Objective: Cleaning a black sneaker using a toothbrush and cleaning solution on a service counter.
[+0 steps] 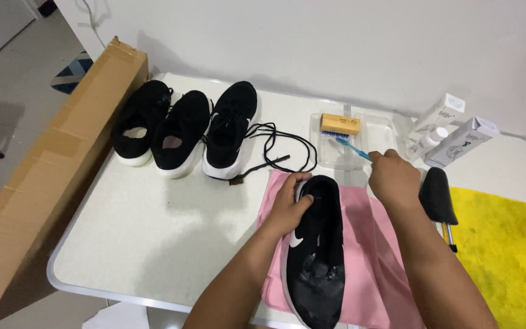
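Up right, two white boxes (452, 131) lean by a clear tray (385, 131); a long brown carton (50, 164) flanks the table. Left hand (288, 207) clasps the black shoe (316, 250), right hand (392, 176) pinches a blue toothbrush (351, 147), its head hard to see.

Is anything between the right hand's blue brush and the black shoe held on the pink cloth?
Nothing visible. The right hand holds the blue brush over the clear tray, beside the black shoe that the left hand steadies on the pink cloth.

The black shoe (318, 256) looked like matt knit cloth, its toe wet, lying on smooth pink cloth (375, 244).
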